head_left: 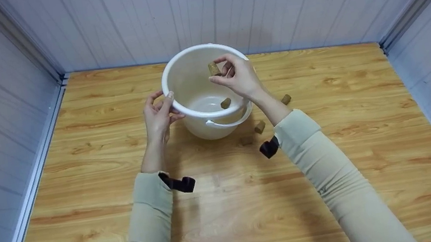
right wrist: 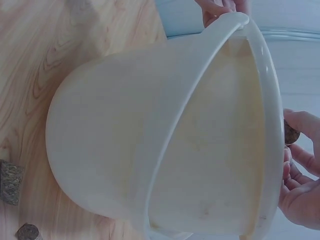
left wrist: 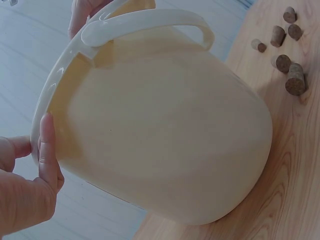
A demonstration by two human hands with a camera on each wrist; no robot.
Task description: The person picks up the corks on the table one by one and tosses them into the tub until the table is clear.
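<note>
A white bucket point(head_left: 216, 127) stands upright on the wooden surface, its handle point(head_left: 233, 123) hanging down on the near side. My left hand point(head_left: 159, 119) grips the bucket's rim at the left, thumb on top and fingers outside, as the left wrist view also shows. Over the mouth, my right hand point(head_left: 241, 76) pinches a brown cork point(head_left: 213, 69) between thumb and fingers. The right wrist view shows this held cork point(right wrist: 291, 133) just beyond the rim, partly hidden by the fingers. Another cork point(head_left: 225, 103) is visible inside the bucket, low near its wall.
Several loose corks point(left wrist: 296, 80) lie on the wood to the right of the bucket, some of them hidden from the head view by the right arm. Pale panel walls point(head_left: 266, 4) border the wooden surface point(head_left: 220, 206) at the back and both sides.
</note>
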